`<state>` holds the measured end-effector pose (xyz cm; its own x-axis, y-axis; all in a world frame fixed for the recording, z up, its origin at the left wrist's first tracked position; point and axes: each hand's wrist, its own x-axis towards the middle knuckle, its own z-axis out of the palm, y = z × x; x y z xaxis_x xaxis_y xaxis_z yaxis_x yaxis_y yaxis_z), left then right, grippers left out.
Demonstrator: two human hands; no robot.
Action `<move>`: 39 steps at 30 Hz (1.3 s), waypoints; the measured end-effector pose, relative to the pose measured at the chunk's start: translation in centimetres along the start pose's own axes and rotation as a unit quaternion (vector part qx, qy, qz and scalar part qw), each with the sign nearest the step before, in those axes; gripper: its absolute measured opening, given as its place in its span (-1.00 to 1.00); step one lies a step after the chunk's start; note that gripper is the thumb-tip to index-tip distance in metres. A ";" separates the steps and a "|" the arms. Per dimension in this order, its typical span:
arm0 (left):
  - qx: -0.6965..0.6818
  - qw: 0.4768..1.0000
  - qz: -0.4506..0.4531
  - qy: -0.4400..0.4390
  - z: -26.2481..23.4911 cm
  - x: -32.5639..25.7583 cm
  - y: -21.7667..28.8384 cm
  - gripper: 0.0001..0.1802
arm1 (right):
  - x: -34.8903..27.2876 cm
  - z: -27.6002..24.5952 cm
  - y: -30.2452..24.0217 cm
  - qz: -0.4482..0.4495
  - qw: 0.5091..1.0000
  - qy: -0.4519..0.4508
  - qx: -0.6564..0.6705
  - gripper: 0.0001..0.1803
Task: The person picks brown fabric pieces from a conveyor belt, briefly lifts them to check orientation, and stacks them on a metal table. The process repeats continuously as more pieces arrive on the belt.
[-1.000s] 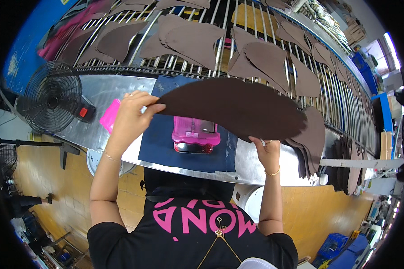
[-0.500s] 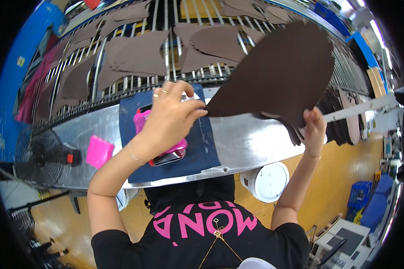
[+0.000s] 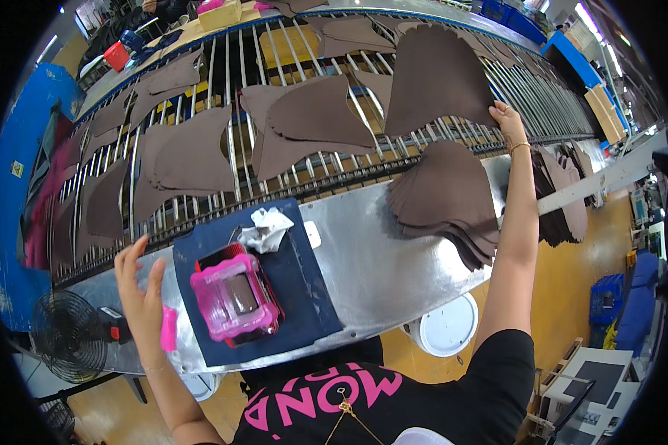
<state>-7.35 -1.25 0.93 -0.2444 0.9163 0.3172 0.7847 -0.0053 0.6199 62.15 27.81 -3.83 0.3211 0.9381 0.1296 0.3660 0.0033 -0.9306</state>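
My right hand reaches over the metal-rod conveyor and pinches the lower right corner of a dark brown, fabric- or leather-like cut piece. That piece has a rounded, wavy top edge and spreads over the rods. Fingers apart and holding nothing, my left hand is raised above the left of the metal table. Beside it is a bright pink block, partly covered by the hand. A pink-rimmed container sits in a red one on a dark blue mat, with crumpled white tissue or cloth behind.
A fanned stack of brown pieces rests on the metal table. More brown pieces lie on the conveyor rods. A black fan stands at left. Brown pieces hang by a pale bar. A white bucket is below.
My right hand has carried the brown piece away and left onto the conveyor. My left hand has released its edge, opened and moved left. The stack and pink container show more fully.
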 end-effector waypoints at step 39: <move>-0.042 0.995 -0.083 0.026 0.2 -2.6 -6.7 -0.41 | -26.2 2.9 2.3 0.193 0.824 0.143 -0.512 -0.27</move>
<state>-11.85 -3.53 -4.13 -0.3983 0.8850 0.2411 0.6804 0.1088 0.7247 52.03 4.21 -10.35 0.7257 0.6803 0.1027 0.6870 -0.7083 -0.1625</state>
